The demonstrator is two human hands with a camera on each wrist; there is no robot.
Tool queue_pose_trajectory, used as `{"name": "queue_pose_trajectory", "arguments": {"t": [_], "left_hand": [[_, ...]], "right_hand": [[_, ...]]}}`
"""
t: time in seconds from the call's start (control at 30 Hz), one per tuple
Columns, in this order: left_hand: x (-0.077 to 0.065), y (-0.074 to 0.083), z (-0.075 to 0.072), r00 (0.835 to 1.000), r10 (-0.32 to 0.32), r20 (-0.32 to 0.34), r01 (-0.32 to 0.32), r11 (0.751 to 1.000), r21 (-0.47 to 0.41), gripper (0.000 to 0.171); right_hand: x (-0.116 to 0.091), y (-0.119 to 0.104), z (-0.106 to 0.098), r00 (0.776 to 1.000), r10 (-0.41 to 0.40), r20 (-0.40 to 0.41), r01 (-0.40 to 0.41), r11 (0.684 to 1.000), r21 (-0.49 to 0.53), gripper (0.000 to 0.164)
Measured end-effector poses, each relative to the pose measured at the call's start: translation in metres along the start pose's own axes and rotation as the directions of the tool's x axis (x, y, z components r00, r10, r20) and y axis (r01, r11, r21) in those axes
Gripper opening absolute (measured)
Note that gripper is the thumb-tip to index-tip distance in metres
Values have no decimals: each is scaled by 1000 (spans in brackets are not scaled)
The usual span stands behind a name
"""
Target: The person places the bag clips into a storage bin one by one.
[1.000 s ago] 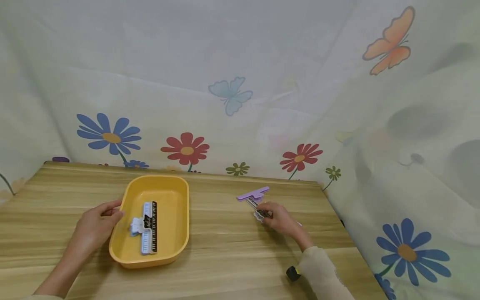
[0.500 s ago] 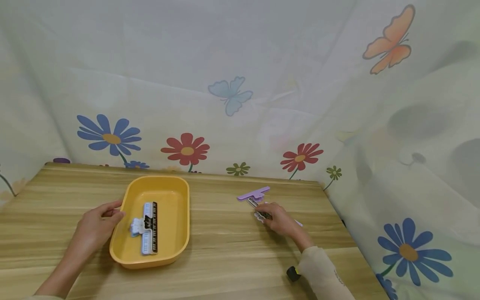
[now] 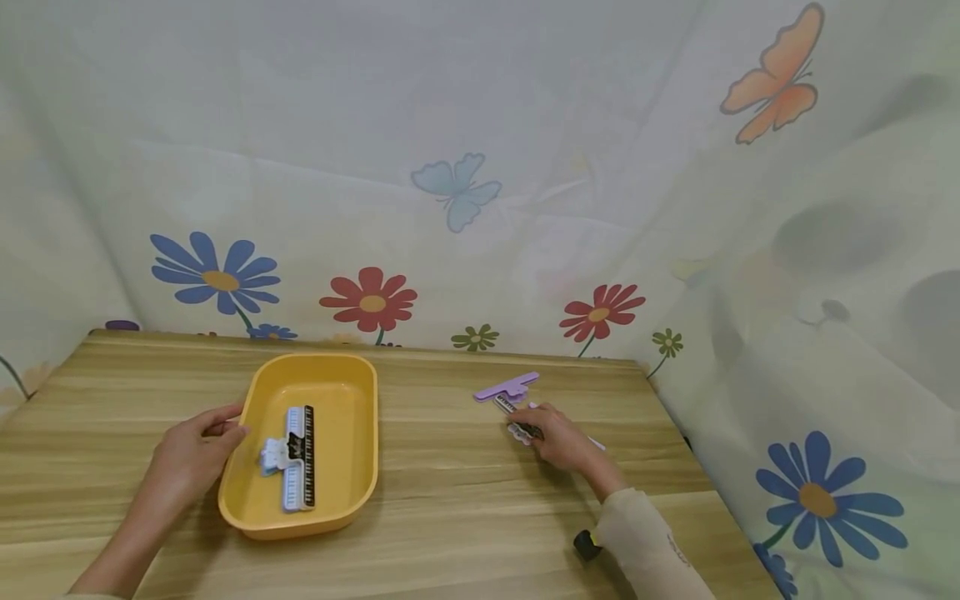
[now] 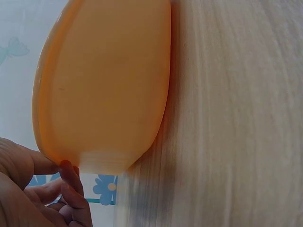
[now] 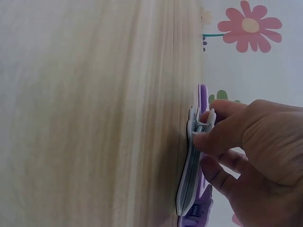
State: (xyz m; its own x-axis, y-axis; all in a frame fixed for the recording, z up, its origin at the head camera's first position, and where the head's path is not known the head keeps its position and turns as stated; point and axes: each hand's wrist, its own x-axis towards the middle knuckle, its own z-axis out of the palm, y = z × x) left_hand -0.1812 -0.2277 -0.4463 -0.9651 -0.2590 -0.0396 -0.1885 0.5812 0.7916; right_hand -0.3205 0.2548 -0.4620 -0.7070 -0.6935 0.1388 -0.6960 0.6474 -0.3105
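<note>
My left hand (image 3: 187, 458) pinches the left rim of a yellow plastic tray (image 3: 375, 442); the left wrist view shows thumb and fingers at the tray's edge (image 4: 40, 118). In the tray lies a piano-key patterned clip (image 3: 298, 458), white and black. On the right, my right hand (image 3: 558, 440) pinches another piano-key clip (image 3: 506, 405); its long jaw points away from me. The right wrist view shows thumb and finger on this clip's handles (image 5: 191, 165), close to the tabletop. A purple clip (image 3: 506, 389) lies just beyond. Another purple clip (image 5: 201, 208) is partly hidden by the hand.
The wood-grain table (image 3: 450, 517) ends at a flowered cloth backdrop (image 3: 480, 250). A small black object with a yellow mark (image 3: 587, 546) lies beside my right sleeve (image 3: 648, 537). A purple item (image 3: 122, 325) shows behind the far left corner.
Both hands, the tray and the clips stay practically where they were. The head view has shifted very slightly.
</note>
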Motion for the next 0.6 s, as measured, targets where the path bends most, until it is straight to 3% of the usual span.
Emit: {"name": "queue_pose_trajectory", "arguments": {"t": [0.6], "left_hand": [[-1,1,-2,1000,6,1,-6,1000,5,55]], "right_hand": [[3,-5,0,1000,5,-13,-5,1000,-8,51]]}}
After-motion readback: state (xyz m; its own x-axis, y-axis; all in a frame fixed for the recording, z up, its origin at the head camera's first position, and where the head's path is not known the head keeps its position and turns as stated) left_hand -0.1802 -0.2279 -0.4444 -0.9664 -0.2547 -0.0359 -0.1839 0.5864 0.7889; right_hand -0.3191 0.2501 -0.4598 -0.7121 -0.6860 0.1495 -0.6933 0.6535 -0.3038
